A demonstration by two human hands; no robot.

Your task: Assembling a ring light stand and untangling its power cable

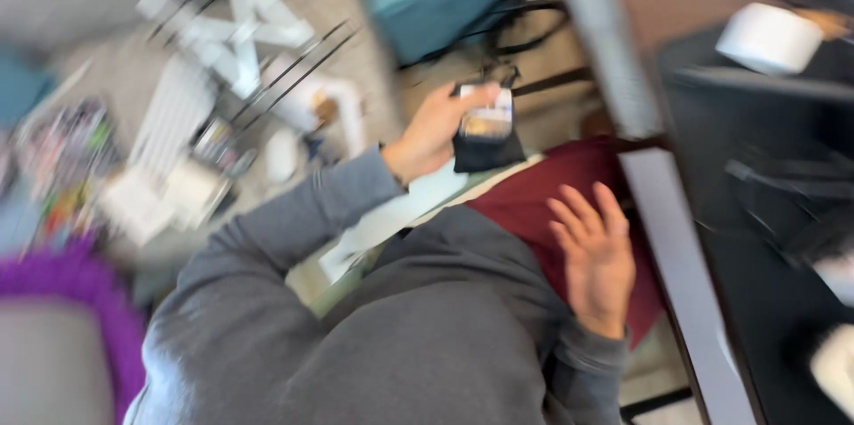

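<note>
A small dark pouch (485,148) with a pale, yellowish rectangular label on its upper face sits mid-frame, gripped by the left hand (436,130) above the lap. Far right, a white tape roll (769,37) rests on a dark desk (756,283) edged in grey. A blurred heap of white clutter (222,78) covers the floor at far left. The right hand (596,256) hovers open, fingers spread, over a maroon cloth (534,198); both sleeves are grey.

Cluttered home room, desk (676,212), littered floor (374,78)
</note>
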